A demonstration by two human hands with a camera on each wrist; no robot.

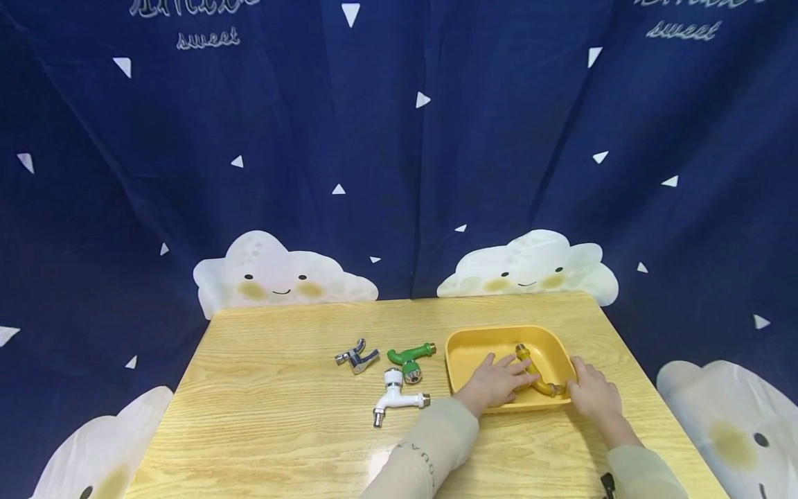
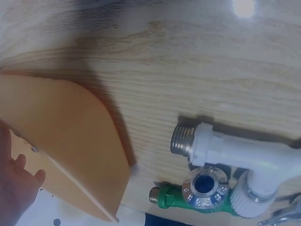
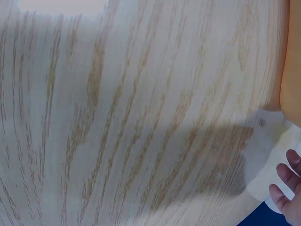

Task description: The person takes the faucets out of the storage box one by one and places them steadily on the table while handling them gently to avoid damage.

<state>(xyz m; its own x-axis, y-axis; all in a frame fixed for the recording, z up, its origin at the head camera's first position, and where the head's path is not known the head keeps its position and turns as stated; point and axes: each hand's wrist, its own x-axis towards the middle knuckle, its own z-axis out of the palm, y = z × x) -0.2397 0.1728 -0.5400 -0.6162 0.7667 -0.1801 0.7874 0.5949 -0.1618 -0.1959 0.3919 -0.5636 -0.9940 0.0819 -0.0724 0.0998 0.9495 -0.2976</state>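
Observation:
Inside the yellow plastic bin point(image 1: 458, 336) lies a yellow tap point(image 1: 537, 378) with metal ends. My left hand point(image 1: 495, 382) reaches over the bin's near left rim, its fingers spread and their tips close to the tap. At the right rim is my right hand point(image 1: 595, 394), with the thumb side against the bin's edge. In the right wrist view its fingers point(image 3: 288, 176) are apart and loosely extended, just outside the bin wall point(image 3: 294, 70). The left wrist view shows the bin's outer wall point(image 2: 75, 122) and part of my left hand point(image 2: 19, 188).
Left of the bin, a white tap point(image 1: 395, 397), a green tap point(image 1: 411, 357) and a chrome tap point(image 1: 357, 357) lie on the wooden table point(image 1: 262, 402). A dark blue curtain point(image 1: 386, 138) with printed clouds hangs behind the table.

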